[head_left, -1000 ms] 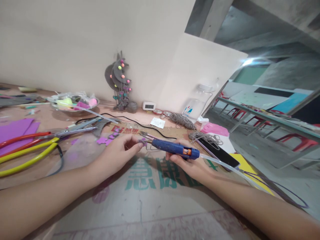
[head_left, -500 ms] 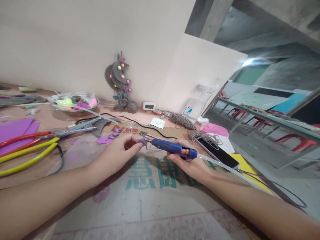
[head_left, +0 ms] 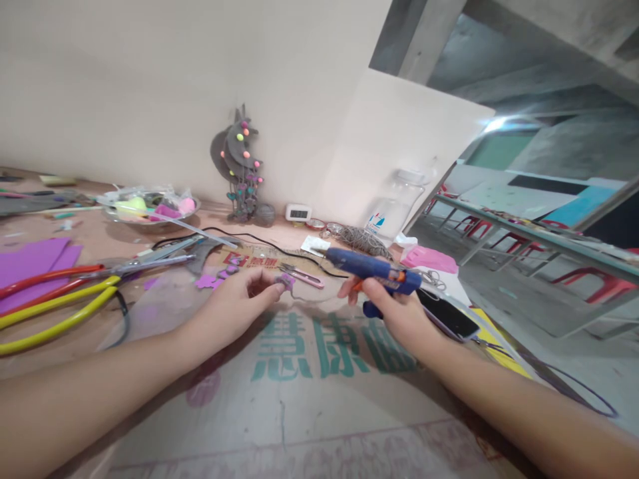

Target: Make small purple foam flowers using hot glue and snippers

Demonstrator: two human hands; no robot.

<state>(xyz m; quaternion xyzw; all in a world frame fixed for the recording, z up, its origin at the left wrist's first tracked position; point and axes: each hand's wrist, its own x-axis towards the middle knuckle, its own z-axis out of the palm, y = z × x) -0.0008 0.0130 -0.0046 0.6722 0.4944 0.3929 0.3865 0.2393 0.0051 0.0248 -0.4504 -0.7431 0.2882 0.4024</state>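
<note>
My right hand (head_left: pixel 394 309) is closed around a blue hot glue gun (head_left: pixel 369 267), its nozzle pointing left and a clear glue stick trailing from its back. Between the thumb and fingers of my left hand (head_left: pixel 249 296) is a small purple felt piece (head_left: pixel 287 281), with a grey string running from it to the right. Pink-handled thread snips (head_left: pixel 307 278) lie just beyond that piece. Left of my left hand, several small purple cut-outs (head_left: pixel 212 279) rest on the cardboard (head_left: pixel 299 412) that covers the table.
Red-handled pliers (head_left: pixel 54 276) and yellow-handled scissors (head_left: pixel 74 303) lie at left beside purple sheets (head_left: pixel 30 263). A bowl (head_left: pixel 150 216) of pompoms, a grey moon ornament (head_left: pixel 239 159), a small clock (head_left: pixel 298 212) and a clear jug (head_left: pixel 397 206) stand behind. A phone (head_left: pixel 449 316) lies right.
My right hand has drawn the glue gun right and up, away from the purple piece, and tilted it. The thread snips now show fully. My left hand has hardly moved.
</note>
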